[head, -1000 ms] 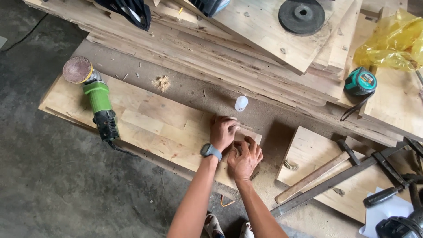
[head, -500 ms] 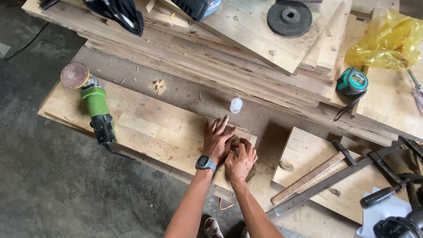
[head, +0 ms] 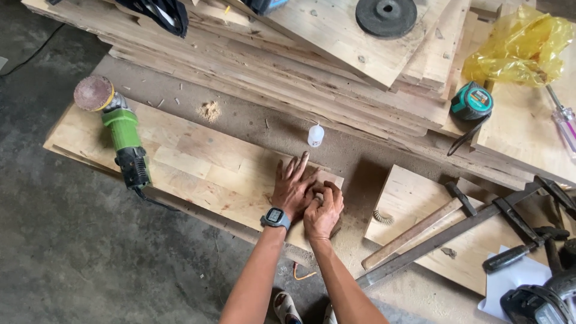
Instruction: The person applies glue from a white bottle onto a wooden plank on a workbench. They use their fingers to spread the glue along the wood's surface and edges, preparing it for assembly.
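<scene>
Jointed pale wood panel [head: 192,159] under both hands [head: 306,198].

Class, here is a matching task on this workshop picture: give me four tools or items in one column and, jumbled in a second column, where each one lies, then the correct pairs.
Things
1. angle grinder
2. small white bottle
3. tape measure
4. yellow plastic bag

Places
A. top right, on the stacked boards
B. just beyond the fingers of the left hand
C. left end of the board under the hands
D. below the bag, at the edge of the stack

Pairs: 1-C, 2-B, 3-D, 4-A
</scene>
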